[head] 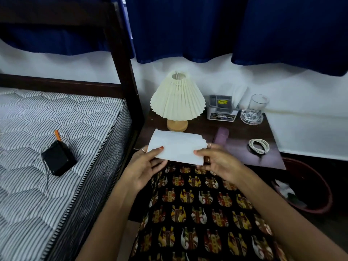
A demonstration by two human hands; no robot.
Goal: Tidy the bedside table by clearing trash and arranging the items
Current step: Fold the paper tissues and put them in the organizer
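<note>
A white sheet of paper with torn corners is held flat over the front edge of the dark bedside table. My left hand pinches its left side and my right hand pinches its right side. On the table stand a cream pleated lamp on a wooden base, a grey organiser box with white tissue behind it, a clear glass in a glass ashtray, a purple object and a coiled white cable.
A red waste bin with some trash sits on the floor right of the table. The bed with a striped mattress is at the left, and a black device lies on it. Blue curtains hang behind.
</note>
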